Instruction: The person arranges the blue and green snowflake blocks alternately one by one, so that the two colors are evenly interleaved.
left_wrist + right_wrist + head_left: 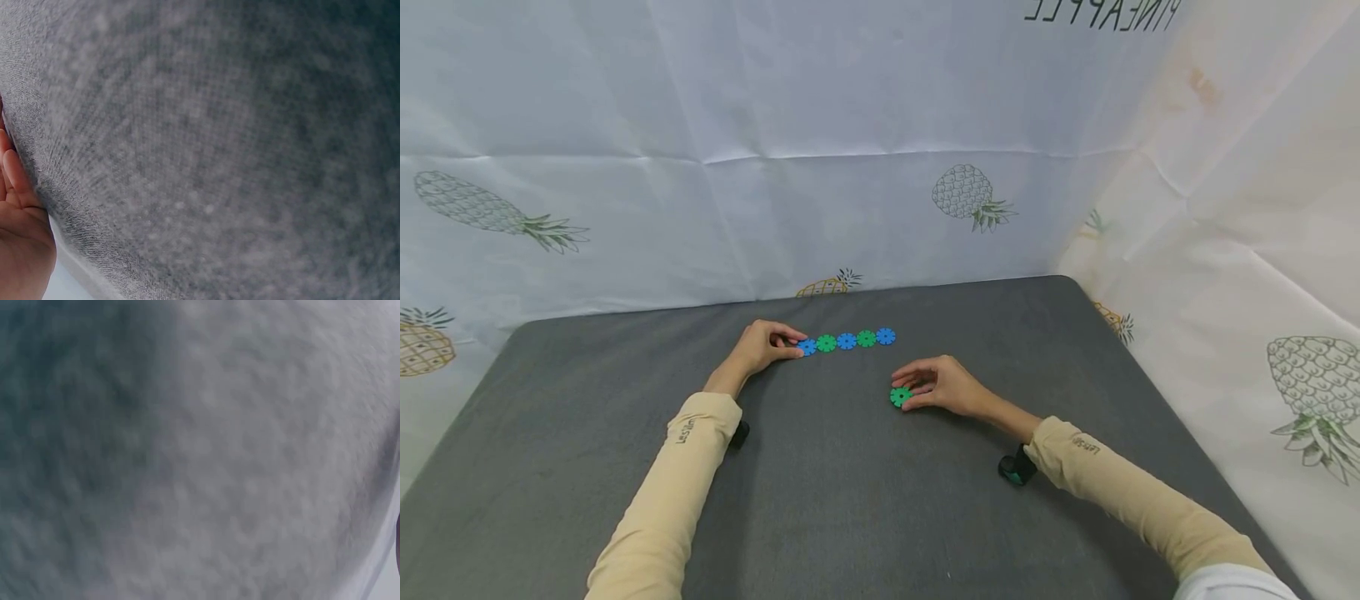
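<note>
At the far part of the table, a row of notched plastic discs alternates blue and green, edge to edge. My left hand pinches the blue disc at the row's left end between thumb and fingers. The blue disc at the right end is untouched by either hand. Nearer and to the right, my right hand holds a separate green disc by its edge, apart from the row. Whether the row's discs are interlocked is too small to tell. Neither wrist view shows a disc.
A dark grey cloth covers the table. Behind it hangs a white curtain printed with pineapples, and another stretch of curtain runs along the right side. The table's far edge lies just beyond the row.
</note>
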`<state>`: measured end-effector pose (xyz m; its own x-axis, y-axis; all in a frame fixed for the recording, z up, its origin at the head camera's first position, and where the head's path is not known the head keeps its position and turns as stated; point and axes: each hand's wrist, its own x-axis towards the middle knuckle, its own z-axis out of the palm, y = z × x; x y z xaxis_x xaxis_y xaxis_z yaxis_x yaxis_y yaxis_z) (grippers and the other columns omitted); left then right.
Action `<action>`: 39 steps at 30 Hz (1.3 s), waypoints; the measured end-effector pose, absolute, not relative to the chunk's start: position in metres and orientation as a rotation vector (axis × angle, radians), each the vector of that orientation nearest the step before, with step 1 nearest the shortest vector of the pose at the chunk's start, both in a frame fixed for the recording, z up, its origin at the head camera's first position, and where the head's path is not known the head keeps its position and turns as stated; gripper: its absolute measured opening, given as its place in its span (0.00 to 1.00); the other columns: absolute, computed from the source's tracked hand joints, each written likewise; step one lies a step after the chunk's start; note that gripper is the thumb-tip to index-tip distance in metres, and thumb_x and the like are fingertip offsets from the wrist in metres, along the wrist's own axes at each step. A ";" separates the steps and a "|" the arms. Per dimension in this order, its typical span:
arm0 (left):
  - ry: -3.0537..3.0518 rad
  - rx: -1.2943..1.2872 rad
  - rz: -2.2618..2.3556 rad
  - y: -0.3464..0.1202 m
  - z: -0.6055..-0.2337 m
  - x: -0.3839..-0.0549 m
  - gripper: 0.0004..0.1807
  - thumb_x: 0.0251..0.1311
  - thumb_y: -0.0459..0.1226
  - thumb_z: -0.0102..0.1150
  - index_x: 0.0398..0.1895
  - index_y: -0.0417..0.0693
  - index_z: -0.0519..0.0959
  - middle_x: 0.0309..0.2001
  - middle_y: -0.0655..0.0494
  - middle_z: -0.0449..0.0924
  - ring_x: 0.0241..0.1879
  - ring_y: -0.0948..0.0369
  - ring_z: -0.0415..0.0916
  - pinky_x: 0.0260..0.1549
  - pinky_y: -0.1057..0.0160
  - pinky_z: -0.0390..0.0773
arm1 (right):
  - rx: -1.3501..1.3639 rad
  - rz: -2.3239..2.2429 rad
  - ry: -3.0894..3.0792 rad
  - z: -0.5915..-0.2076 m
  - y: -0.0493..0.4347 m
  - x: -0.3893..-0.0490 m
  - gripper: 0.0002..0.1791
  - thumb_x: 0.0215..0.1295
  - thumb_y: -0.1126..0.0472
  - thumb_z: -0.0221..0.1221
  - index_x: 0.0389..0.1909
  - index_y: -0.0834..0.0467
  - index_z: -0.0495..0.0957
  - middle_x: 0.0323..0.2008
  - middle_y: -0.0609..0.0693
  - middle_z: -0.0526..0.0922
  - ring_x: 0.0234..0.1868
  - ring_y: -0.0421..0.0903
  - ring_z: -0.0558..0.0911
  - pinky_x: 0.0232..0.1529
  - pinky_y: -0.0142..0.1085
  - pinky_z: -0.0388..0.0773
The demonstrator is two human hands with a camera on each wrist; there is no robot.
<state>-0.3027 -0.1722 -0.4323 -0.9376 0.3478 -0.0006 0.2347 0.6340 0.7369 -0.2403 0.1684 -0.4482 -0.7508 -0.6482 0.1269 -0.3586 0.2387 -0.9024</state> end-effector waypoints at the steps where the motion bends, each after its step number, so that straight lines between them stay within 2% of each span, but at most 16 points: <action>1: 2.710 0.479 1.187 -0.172 -0.432 -0.302 0.15 0.55 0.31 0.67 0.46 0.35 0.83 0.30 0.48 0.81 0.23 0.60 0.72 0.26 0.64 0.69 | -0.905 -1.539 2.226 -0.448 0.170 -0.241 0.24 0.52 0.71 0.68 0.53 0.70 0.77 0.45 0.61 0.84 0.47 0.52 0.83 0.45 0.37 0.79; 8: 2.710 0.475 1.185 -0.172 -0.431 -0.301 0.15 0.55 0.31 0.67 0.46 0.35 0.83 0.30 0.48 0.81 0.23 0.60 0.72 0.27 0.63 0.69 | -0.673 -1.735 2.121 -0.450 0.173 -0.245 0.29 0.51 0.71 0.69 0.56 0.71 0.75 0.49 0.62 0.82 0.47 0.46 0.83 0.46 0.38 0.79; 13: 2.711 0.484 1.182 -0.173 -0.432 -0.302 0.15 0.55 0.31 0.67 0.46 0.35 0.83 0.30 0.48 0.81 0.23 0.59 0.72 0.27 0.63 0.69 | -0.546 -1.810 2.075 -0.452 0.173 -0.245 0.30 0.50 0.71 0.70 0.56 0.72 0.75 0.49 0.61 0.83 0.46 0.44 0.84 0.45 0.38 0.79; 27: 2.715 0.484 1.200 -0.175 -0.432 -0.303 0.15 0.55 0.31 0.67 0.46 0.35 0.83 0.31 0.46 0.81 0.23 0.59 0.71 0.26 0.65 0.68 | -0.462 -1.878 2.059 -0.452 0.178 -0.262 0.26 0.51 0.75 0.67 0.53 0.74 0.76 0.48 0.65 0.81 0.43 0.44 0.85 0.42 0.39 0.80; 35: 2.691 0.580 1.295 -0.176 -0.428 -0.299 0.13 0.53 0.36 0.70 0.42 0.42 0.86 0.26 0.54 0.80 0.21 0.62 0.70 0.24 0.64 0.68 | -0.471 -1.896 2.074 -0.454 0.187 -0.269 0.25 0.52 0.75 0.67 0.54 0.74 0.75 0.48 0.66 0.81 0.44 0.44 0.85 0.44 0.40 0.80; 39: 2.704 0.527 1.257 -0.173 -0.429 -0.300 0.13 0.54 0.33 0.69 0.44 0.39 0.85 0.29 0.51 0.81 0.22 0.61 0.71 0.26 0.65 0.69 | -0.443 -1.916 2.077 -0.454 0.190 -0.272 0.25 0.53 0.76 0.66 0.53 0.75 0.75 0.49 0.67 0.80 0.43 0.44 0.85 0.43 0.40 0.80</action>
<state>-0.2998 -0.1734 -0.4288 -0.9333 0.3565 0.0429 0.2627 0.5964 0.7585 -0.2717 0.1903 -0.4535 -0.9137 -0.4063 0.0016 -0.0343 0.0734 -0.9967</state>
